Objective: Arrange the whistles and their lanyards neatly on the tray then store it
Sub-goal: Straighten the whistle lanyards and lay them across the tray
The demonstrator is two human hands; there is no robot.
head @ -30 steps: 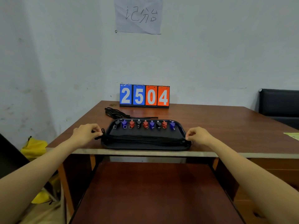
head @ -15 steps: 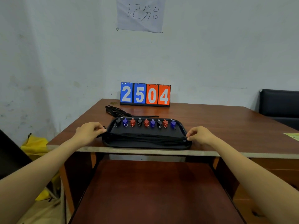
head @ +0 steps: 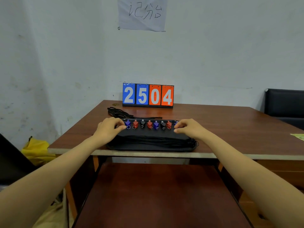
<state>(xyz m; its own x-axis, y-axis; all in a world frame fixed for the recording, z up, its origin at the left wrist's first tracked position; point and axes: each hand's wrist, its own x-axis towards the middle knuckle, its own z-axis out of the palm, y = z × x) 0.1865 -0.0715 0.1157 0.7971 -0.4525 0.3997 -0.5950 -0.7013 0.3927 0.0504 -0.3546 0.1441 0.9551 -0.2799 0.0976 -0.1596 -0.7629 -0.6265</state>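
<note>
A black tray (head: 148, 148) lies at the table's front edge. Along its far side runs a row of several red, blue and black whistles (head: 149, 125) with metal rings. A bundle of black lanyards (head: 153, 139) stretches across the tray's near half. My left hand (head: 108, 130) rests over the tray's far left corner, with its fingertips pinched on the leftmost whistle, which is mostly hidden. My right hand (head: 187, 128) is at the far right corner, fingers curled onto the rightmost blue whistle (head: 176, 123).
A flip scoreboard (head: 148, 96) reading 2504 stands at the table's back. Loose black cords (head: 118, 112) lie behind the tray. A brown lower surface (head: 156, 195) sits beneath the table edge. A black seat (head: 284, 104) is at right and a yellow bag (head: 36, 150) at left.
Both hands have left the tray's left and right ends and moved forward and inward to the two ends of the whistle row. The tray has stayed in place.
</note>
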